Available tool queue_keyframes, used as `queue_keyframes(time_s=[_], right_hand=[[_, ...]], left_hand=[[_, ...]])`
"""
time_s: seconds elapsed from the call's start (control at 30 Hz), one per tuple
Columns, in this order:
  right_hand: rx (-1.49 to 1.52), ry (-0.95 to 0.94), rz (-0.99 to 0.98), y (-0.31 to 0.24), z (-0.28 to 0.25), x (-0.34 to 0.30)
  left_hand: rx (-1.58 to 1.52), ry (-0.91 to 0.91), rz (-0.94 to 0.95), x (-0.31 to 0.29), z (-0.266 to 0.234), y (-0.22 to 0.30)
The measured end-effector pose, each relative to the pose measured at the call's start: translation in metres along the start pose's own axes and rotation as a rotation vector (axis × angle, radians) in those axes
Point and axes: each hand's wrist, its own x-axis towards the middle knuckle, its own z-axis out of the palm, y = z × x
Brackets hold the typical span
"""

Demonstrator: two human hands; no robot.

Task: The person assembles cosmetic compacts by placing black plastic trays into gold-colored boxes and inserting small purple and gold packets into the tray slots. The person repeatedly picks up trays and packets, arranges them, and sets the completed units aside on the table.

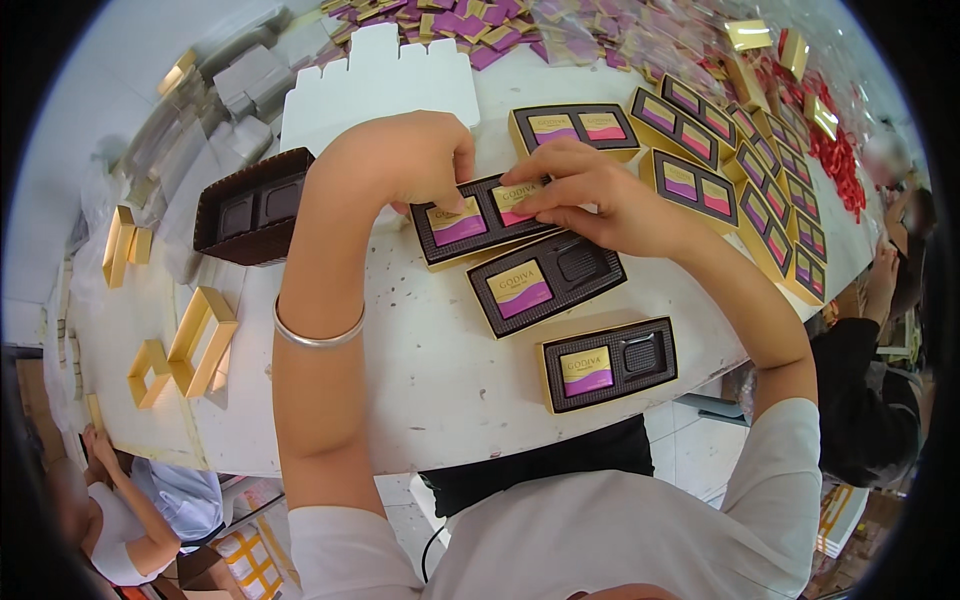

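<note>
My left hand, a silver bangle on its wrist, curls over the left corner of a shallow gold box with a dark insert. Its thumb is at the box's edge, and a fingertip rests on a gold-and-purple wrapped chocolate square. In the same box, the fingers of my right hand close on a gold-and-pink wrapped chocolate square. Just nearer lies a second box holding one purple square, its right compartment bare. A third box, nearest me, is filled the same way.
Several filled boxes stand at the right, near red ribbon. Loose purple and gold squares are heaped at the back. At left are a dark tray, a white card piece and gold sleeves. People sit at both sides.
</note>
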Motion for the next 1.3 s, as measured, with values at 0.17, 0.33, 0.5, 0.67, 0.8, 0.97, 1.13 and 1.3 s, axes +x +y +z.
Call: queue_keyframes(time_s=[0.17, 0.33, 0.5, 0.67, 0.8, 0.97, 1.13, 1.3], right_hand=[[-0.253, -0.043, -0.061, -0.004, 0.004, -0.006], [-0.534, -0.186, -0.048, -0.027, 0.002, -0.010], [-0.361, -0.055, -0.067, -0.024, -0.008, -0.008], [-0.350, 0.943, 0.185, 0.040, -0.108, -0.053], [-0.415, 0.648, 0.911, 0.159, -0.201, -0.140], [-0.840, 0.333, 0.903, 0.248, -0.207, -0.135], [-0.793, 0.375, 0.958, 0.266, -0.212, -0.124], [-0.458, 0.563, 0.922, 0.224, -0.208, -0.137]], left_hand=[[0.004, -0.022, -0.009, 0.001, 0.000, 0.003], [-0.079, -0.032, 0.040, 0.004, -0.001, 0.000], [-0.205, -0.050, 0.001, -0.005, -0.006, 0.001], [-0.015, 0.105, 0.072, -0.014, -0.010, 0.002], [-0.005, 0.275, 0.114, -0.027, -0.015, 0.020], [-0.021, 0.371, 0.084, -0.038, -0.010, 0.033], [0.030, 0.394, 0.116, -0.042, -0.007, 0.041], [0.069, 0.446, 0.195, -0.044, -0.003, 0.045]])
